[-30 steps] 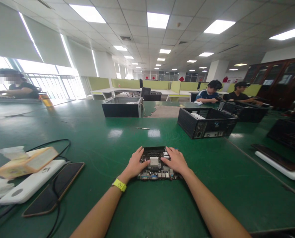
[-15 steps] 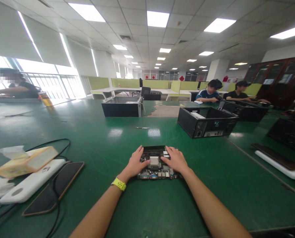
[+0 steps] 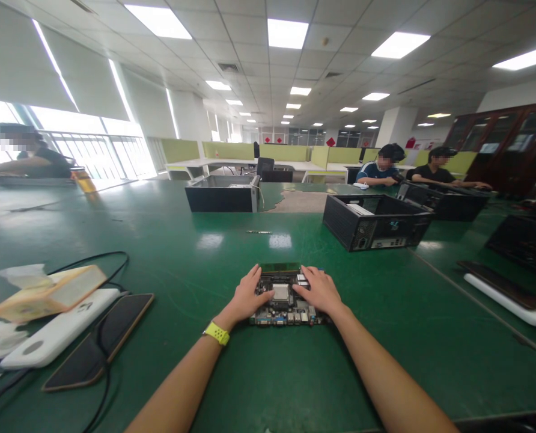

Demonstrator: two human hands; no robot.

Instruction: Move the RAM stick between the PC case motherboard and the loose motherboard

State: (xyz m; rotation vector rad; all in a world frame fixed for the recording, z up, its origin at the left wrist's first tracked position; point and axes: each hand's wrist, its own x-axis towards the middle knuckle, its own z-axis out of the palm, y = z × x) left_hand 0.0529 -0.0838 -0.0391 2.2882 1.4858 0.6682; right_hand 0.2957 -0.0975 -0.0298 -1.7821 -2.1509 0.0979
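Note:
A motherboard (image 3: pixel 268 316) lies on the green table in front of me, with a pale square chip (image 3: pixel 280 293) near its middle and a row of ports along its near edge. At its far edge a green memory module (image 3: pixel 280 267) runs from side to side. My left hand (image 3: pixel 249 294) grips the board's left side, thumb toward the chip and fingertips by the module's left end. On the opposite side, my right hand (image 3: pixel 318 290) holds the board likewise, its fingertips by the module's right end. The undersides of both hands are hidden.
Beyond the board lies a thin strip (image 3: pixel 259 232). Computer cases (image 3: pixel 220 198) (image 3: pixel 376 222) stand farther back. At left are a tissue pack (image 3: pixel 54 291), a white power bank (image 3: pixel 60 331), a phone (image 3: pixel 101 343) and cables. Co-workers (image 3: pixel 380 168) sit at the far right and left.
The strip at the board's far edge looked dark before and now shows green, as if tilted. My hands have stayed almost in place.

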